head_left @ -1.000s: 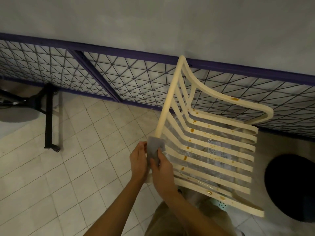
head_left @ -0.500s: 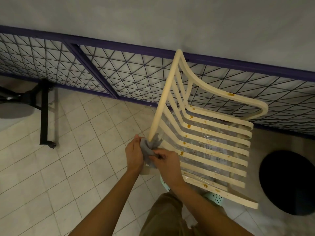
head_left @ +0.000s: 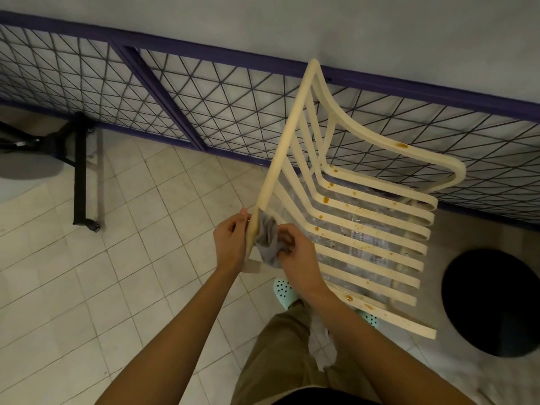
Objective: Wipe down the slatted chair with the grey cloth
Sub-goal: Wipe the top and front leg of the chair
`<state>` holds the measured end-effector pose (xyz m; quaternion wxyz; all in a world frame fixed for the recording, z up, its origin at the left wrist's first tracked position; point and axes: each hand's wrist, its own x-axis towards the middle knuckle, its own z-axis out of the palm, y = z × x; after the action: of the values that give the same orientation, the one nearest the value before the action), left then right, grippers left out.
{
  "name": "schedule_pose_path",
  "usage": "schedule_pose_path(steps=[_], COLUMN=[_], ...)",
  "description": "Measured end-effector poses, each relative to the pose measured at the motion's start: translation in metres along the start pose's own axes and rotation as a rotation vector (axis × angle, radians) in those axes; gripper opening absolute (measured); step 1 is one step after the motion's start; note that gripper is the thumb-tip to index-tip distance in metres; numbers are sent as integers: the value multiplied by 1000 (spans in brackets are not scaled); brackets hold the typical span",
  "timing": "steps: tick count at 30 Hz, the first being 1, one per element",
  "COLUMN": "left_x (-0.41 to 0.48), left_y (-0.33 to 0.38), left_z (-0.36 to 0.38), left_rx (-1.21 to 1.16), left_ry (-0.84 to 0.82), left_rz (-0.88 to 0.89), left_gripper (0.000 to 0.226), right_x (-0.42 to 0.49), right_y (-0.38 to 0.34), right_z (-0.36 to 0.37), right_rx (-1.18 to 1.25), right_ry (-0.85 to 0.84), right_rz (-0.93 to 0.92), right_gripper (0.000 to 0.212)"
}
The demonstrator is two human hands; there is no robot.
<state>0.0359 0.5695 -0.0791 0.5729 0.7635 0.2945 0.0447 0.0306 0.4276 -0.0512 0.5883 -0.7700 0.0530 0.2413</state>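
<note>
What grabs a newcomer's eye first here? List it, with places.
The cream slatted chair fills the centre right, its slats dotted with brown stains. At its near rail the right hand presses a grey cloth while the left hand steadies the rail. Behind runs a purple-framed mesh fence.

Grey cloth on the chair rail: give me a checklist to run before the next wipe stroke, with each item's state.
1. Right hand grips the grey cloth: ok.
2. Cloth touches the side rail of the slatted chair: ok.
3. Left hand steadies the rail: ok.
4. Rail above the cloth free of stains: ok, none visible.
5. Slats clean: not ok, brown spots remain on several.
6. Chair legs firmly planted on the floor: cannot tell.
</note>
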Motion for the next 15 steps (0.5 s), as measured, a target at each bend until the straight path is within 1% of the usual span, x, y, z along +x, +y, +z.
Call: schedule_pose_path(steps=[1,6,8,10,12,15], left_x=[-1,-3,-2,-1,-1,0], left_y=[0,2,2,2,2,1], left_z=[-1,-1,-2,-2,-1,-1], left_rx=[2,-73,-83,-50,-23,-54], left_ry=[6,-1,-7,5,17,20], left_rz=[-5,-52,-56,-58,-67,-85], left_gripper=[40,39,39,39,39,38], right_x=[-1,-16,-22,-25,-26,-29], right_y=[0,-9,-10,-11,-10,-12], right_z=[2,25,30,35,37,38], right_rx=[25,-55,-90,-130,-134,-149], right_ry=[-13,-23,-46,-67,-61,-43], right_rz=[-8,30,36,66,76,1], right_gripper=[20,32,28,17,16,17])
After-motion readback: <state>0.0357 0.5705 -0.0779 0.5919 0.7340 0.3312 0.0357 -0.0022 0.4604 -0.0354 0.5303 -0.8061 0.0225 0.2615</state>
